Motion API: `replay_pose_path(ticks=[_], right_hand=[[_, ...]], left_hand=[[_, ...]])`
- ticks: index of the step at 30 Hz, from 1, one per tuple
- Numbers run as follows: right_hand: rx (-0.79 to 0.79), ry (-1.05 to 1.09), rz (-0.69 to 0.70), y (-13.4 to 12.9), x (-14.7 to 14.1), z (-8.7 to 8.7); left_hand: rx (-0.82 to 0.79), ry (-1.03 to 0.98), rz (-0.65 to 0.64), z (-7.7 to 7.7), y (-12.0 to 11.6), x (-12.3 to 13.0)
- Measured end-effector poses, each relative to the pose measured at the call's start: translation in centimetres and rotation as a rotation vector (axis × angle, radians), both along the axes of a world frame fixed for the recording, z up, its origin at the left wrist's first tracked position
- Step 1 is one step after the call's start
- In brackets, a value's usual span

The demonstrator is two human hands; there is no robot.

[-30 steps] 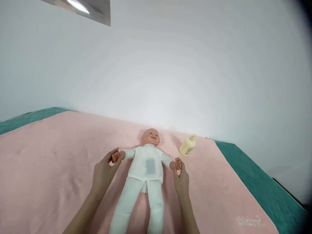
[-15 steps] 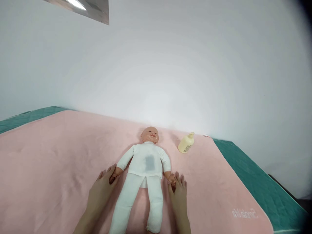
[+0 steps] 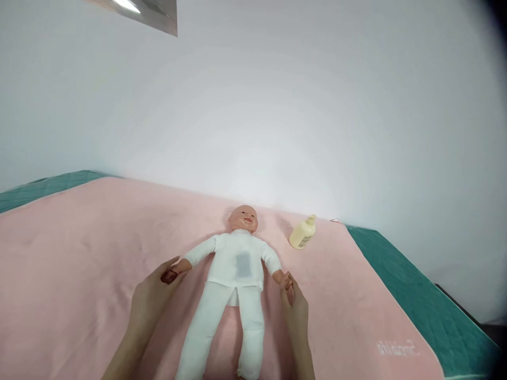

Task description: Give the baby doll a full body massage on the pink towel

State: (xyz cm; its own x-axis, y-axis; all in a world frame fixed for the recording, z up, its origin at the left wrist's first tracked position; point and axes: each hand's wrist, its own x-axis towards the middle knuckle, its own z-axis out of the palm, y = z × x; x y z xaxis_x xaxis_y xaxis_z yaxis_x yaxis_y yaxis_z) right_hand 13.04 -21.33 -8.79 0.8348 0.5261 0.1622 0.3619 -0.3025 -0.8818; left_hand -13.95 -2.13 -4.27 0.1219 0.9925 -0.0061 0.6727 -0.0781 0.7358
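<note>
A baby doll point(image 3: 233, 264) in a white top and white trousers lies on its back on a pink blanket point(image 3: 99, 237), head toward the wall. A grey patch marks its chest. My left hand point(image 3: 152, 285) pinches the doll's hand on the left side, thumb below and fingers above. On the other side, my right hand point(image 3: 295, 298) has its fingers and thumb closed round the doll's other hand. Both doll arms are spread outward from its body. The ends of the doll's legs run to the bottom edge of the view.
A pale yellow bottle point(image 3: 303, 232) with dark lettering stands on the blanket, right of the doll's head. Green quilted cover point(image 3: 415, 285) shows beyond the blanket on both sides. A white wall point(image 3: 253, 105) rises behind. A shiny panel point(image 3: 154, 13) hangs at top left.
Both doll arms have moved outward and slightly up with my hands. My fingers, stretched out beside the doll's hands earlier, are now closed on them. The bottle has not moved.
</note>
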Motion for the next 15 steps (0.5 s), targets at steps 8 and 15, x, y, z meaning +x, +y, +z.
replay_pose_path(ticks=[8,15], right_hand=[[0.033,-0.075,-0.079,5.2,3.8,5.9],[0.213,-0.111,0.084,12.6,6.3,6.0]], left_hand=[[0.179,-0.363,0.124,2.4,4.5,3.0],[0.313,-0.436,0.079,2.4,10.3,9.4]])
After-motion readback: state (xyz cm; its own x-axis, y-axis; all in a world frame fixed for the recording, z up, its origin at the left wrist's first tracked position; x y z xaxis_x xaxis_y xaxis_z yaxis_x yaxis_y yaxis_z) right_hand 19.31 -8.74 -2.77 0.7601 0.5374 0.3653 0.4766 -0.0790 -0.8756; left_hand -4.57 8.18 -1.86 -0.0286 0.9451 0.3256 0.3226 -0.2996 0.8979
